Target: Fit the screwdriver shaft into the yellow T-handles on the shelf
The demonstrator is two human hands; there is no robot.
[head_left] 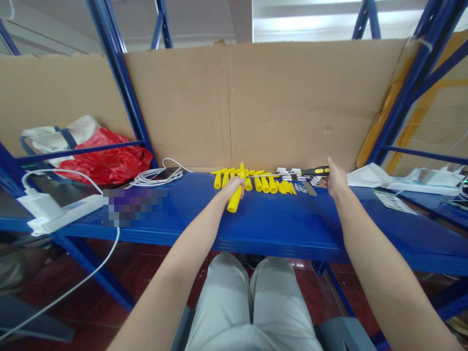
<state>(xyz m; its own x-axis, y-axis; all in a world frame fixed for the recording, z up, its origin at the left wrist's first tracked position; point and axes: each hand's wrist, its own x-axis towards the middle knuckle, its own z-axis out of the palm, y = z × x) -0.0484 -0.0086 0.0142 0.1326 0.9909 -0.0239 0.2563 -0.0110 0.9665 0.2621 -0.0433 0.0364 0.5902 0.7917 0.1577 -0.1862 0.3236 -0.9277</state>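
My left hand (pixel 234 187) is wrapped around a yellow plastic tube-handled piece (pixel 234 202), its hollow end tilted down toward me. My right hand (pixel 337 181) grips the end of a screwdriver (pixel 313 171) with a black and yellow handle. The screwdriver's shaft lies level and points left, toward the piece in my left hand; whether its tip touches that piece I cannot tell. Behind my hands stands a row of similar yellow pieces (pixel 258 184), with several small flat yellow parts (pixel 285 187) to their right. A small grey metal piece (pixel 310 189) lies left of my right hand.
A cardboard panel (pixel 285 107) backs the blue shelf (pixel 285 222). On the left are a power strip (pixel 69 214), a coiled white cable (pixel 155 178) and a red plastic bag (pixel 107 158). To the right are another power strip (pixel 424 184) and a printed card (pixel 395 202).
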